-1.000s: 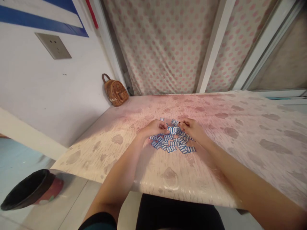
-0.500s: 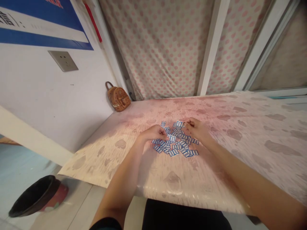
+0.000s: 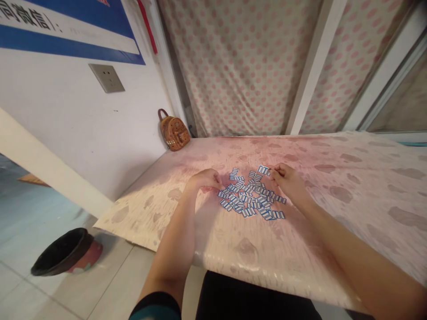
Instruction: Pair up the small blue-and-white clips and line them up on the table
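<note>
Small white cards with blue borders and bars [image 3: 247, 200] lie in a loose, overlapping heap on the table. My right hand [image 3: 285, 178] pinches one such card [image 3: 264, 170] by its right end, just above the far right side of the heap. At the heap's left edge is my left hand [image 3: 207, 179], its thumb and fingers curled together. No card shows at those fingertips.
A patterned cloth [image 3: 245, 251] covers the table. In its far left corner a small brown backpack [image 3: 175, 133] leans by the wall. A black-rimmed bin [image 3: 63, 253] stands on the floor at left. Behind the table hangs a dotted curtain [image 3: 240, 66].
My left hand has drawn back leftward from the heap, and the card at its fingertips is no longer there. My right hand keeps its card. The whole view has shifted somewhat.
</note>
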Tool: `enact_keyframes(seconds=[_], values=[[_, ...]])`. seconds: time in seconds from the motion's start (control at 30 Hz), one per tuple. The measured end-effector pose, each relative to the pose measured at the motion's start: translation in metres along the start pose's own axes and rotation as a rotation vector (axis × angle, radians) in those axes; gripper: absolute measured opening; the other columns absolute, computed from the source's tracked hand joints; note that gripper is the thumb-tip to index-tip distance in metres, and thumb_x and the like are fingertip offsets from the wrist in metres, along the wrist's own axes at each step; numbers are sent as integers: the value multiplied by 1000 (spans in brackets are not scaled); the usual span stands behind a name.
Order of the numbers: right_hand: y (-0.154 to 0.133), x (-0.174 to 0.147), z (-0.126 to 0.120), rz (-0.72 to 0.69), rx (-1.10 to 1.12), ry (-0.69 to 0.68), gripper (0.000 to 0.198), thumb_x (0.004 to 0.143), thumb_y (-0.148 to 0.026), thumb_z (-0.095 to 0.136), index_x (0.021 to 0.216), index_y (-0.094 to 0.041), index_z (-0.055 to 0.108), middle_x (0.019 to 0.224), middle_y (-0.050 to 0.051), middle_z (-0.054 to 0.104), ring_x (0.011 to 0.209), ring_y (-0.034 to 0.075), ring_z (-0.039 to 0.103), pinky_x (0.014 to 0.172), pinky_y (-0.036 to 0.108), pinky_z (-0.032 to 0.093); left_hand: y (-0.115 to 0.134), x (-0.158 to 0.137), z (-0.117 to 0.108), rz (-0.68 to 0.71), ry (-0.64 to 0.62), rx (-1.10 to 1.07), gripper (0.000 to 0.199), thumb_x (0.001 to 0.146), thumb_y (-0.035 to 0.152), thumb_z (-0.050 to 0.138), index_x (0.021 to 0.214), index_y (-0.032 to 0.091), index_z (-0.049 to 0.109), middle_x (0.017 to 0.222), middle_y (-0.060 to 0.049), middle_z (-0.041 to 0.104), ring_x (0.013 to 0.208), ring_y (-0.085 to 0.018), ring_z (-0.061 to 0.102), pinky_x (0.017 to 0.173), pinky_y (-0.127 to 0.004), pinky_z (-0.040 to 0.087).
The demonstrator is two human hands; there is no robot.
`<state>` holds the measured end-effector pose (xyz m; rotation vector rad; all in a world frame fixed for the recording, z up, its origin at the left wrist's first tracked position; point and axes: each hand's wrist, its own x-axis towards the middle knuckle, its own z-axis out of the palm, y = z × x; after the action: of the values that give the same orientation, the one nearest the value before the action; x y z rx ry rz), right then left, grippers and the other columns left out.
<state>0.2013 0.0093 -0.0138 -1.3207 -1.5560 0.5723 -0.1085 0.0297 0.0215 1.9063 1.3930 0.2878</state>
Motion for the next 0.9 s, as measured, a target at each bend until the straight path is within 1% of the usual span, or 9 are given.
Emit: enact_keyframes(seconds=[0.1, 0.23, 0.33, 0.43, 0.57, 0.67, 0.8, 0.83, 0.9], values=[[-2, -1, 0, -6, -18, 7, 21, 84, -41, 54, 76, -22, 54, 65, 2, 63, 57, 16, 56, 54, 27, 40, 1, 1, 5, -28, -48, 26, 32, 54, 36, 83, 76, 17, 70, 57, 2, 61, 48, -11, 49, 45, -21, 31], [-5, -2, 1, 7, -25, 8, 21, 84, -42, 53, 76, -22, 54, 65, 2, 64, 56, 16, 56, 53, 27, 39, 2, 4, 8, -16, -56, 27, 23, 58, 33, 79, 71, 17, 67, 51, 4, 56, 44, -11, 45, 44, -22, 30], [-7, -3, 3, 20, -43, 11, 20, 83, -40, 51, 75, -23, 54, 66, 2, 64, 56, 16, 56, 52, 27, 37, 7, 5, 9, 62, 88, -50, 15, 61, 24, 74, 67, 16, 63, 55, 3, 57, 50, -11, 49, 47, -21, 33], [-10, -4, 4, 28, -51, 39, 17, 82, -38, 51, 75, -23, 54, 66, 2, 63, 56, 16, 56, 54, 28, 39, 15, 6, 9, 127, 252, -174, 9, 65, 16, 69, 71, 15, 63, 60, 3, 60, 55, -10, 52, 52, -20, 36], [-16, -7, 5, 57, -40, 55, 14, 83, -35, 51, 76, -23, 53, 62, 0, 63, 55, 16, 59, 56, 28, 41, 22, 8, 11, 176, 337, -309, 8, 70, 10, 64, 77, 13, 66, 68, 0, 66, 62, -11, 58, 62, -21, 42], [-19, -9, 4, 59, -40, 54, 13, 84, -34, 52, 78, -23, 52, 63, 0, 65, 53, 16, 60, 54, 27, 40, 21, 8, 11, 188, 278, -300, 7, 70, 11, 63, 73, 13, 69, 67, 0, 66, 63, -11, 58, 63, -22, 42], [-19, -10, 4, 31, -47, 45, 11, 84, -33, 52, 80, -23, 52, 66, 0, 67, 54, 16, 62, 52, 26, 39, 17, 6, 12, 164, 35, -271, 9, 70, 19, 69, 77, 13, 70, 70, -2, 68, 64, -13, 59, 63, -24, 44], [-19, -10, 5, 29, -43, 40, 10, 84, -32, 51, 81, -23, 53, 67, 1, 67, 53, 16, 62, 51, 26, 39, 17, 5, 13, 166, 25, -252, 14, 69, 21, 71, 80, 13, 71, 73, -2, 68, 66, -14, 59, 63, -24, 44], [-19, -10, 5, 28, -26, 30, 10, 84, -32, 51, 81, -23, 53, 68, 0, 67, 52, 15, 61, 50, 26, 39, 19, 4, 15, 181, 94, -163, 21, 66, 24, 75, 84, 13, 70, 75, -2, 66, 68, -14, 58, 62, -23, 43]])
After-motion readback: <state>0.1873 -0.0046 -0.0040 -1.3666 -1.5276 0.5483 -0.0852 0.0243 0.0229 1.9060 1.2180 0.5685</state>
